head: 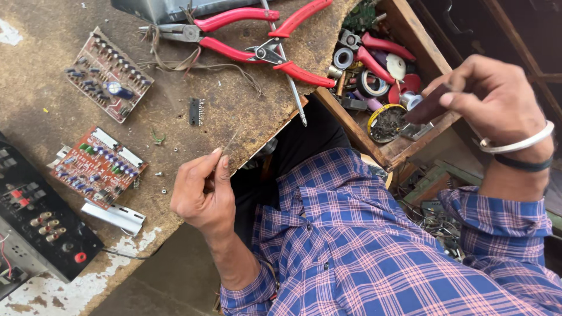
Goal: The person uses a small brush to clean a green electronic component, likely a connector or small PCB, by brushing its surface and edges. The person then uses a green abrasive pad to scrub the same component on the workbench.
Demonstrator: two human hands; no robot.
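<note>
Fingers (pixel 218 167) of the left hand (pixel 202 193) pinch a thin wire strand (pixel 232 142) above the workbench (pixel 47 105) edge. Right hand (pixel 489 102) grips a dark soldering-iron handle (pixel 426 106) over the wooden drawer (pixel 410 29). Keep the strand taut and steady before bringing the two together.

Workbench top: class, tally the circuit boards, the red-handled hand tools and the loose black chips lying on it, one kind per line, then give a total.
Circuit boards: 2 (upper circuit board, lower circuit board)
Red-handled hand tools: 2 (long-nose pliers, cutters)
Loose black chips: 1 (black chip)
Total: 5
</note>
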